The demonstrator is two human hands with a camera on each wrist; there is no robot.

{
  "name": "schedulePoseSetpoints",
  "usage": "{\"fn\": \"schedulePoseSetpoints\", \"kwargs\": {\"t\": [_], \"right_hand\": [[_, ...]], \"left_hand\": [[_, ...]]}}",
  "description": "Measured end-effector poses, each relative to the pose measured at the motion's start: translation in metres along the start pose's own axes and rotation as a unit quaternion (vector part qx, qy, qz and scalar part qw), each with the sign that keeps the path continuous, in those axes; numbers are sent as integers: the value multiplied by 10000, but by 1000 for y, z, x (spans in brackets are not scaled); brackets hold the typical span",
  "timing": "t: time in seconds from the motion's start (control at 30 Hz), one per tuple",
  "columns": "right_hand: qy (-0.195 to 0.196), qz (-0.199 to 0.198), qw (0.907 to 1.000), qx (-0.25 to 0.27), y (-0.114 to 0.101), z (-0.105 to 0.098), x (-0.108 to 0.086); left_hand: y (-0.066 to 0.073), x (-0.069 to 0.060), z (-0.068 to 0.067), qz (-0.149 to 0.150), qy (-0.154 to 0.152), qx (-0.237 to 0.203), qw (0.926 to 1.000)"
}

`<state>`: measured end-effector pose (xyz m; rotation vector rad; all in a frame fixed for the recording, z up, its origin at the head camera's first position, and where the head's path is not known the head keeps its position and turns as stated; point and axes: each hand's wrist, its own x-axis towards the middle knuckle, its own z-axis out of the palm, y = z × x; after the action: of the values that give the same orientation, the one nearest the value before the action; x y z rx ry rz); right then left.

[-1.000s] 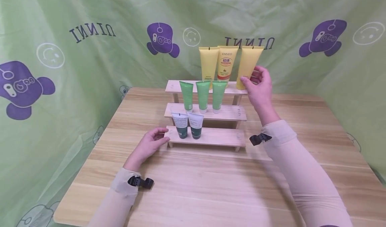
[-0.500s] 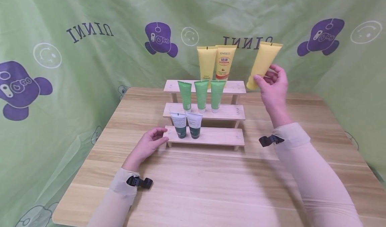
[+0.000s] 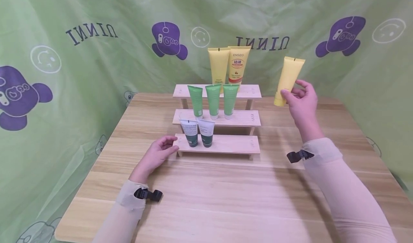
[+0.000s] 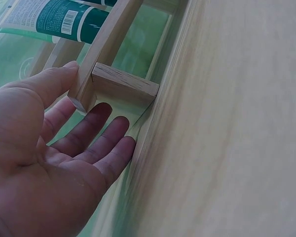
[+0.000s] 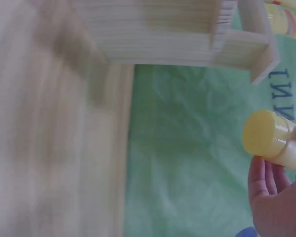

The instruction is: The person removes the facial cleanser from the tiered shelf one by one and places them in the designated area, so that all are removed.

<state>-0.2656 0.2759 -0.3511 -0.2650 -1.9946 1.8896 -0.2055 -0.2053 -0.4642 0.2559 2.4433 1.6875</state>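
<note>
A yellow squeeze tube is in my right hand, pinched between thumb and fingers with its cap down, in the air right of the wooden display stand. The right wrist view shows its round yellow cap. My left hand holds the left end of the lowest shelf; in the left wrist view the thumb and index finger meet the board, the other fingers loosely bent. Two yellow tubes stand on the top shelf, three green tubes on the middle one, two white-and-green tubes on the lowest.
The stand sits toward the back of a wood-grain table. Behind and around it hangs a green printed curtain. The tubes on the shelves stand upright, close together.
My right hand has lifted the yellow tube off the top shelf's right end, carried it to the right, then lowered it a little. My left hand stays at the lowest shelf.
</note>
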Motion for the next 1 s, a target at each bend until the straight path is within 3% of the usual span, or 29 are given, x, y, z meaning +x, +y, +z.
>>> {"fn": "schedulePoseSetpoints", "kwargs": {"t": [0.17, 0.23, 0.5, 0.77, 1.0], "right_hand": [[-249, 415, 9914, -1218, 20, -8, 1], [-366, 615, 9870, -1440, 28, -11, 1], [-798, 1116, 9728, -1867, 54, -22, -2], [-1172, 1457, 9518, -2432, 71, -26, -5], [-1227, 1575, 9456, -2567, 78, -27, -7]], "left_hand": [[1, -1, 0, -5, 13, -19, 10000], [0, -1, 0, -5, 20, -33, 10000], [0, 0, 0, -26, 28, -29, 10000], [0, 0, -1, -20, 12, 13, 10000], [-1, 0, 0, 22, 5, 30, 10000]]}}
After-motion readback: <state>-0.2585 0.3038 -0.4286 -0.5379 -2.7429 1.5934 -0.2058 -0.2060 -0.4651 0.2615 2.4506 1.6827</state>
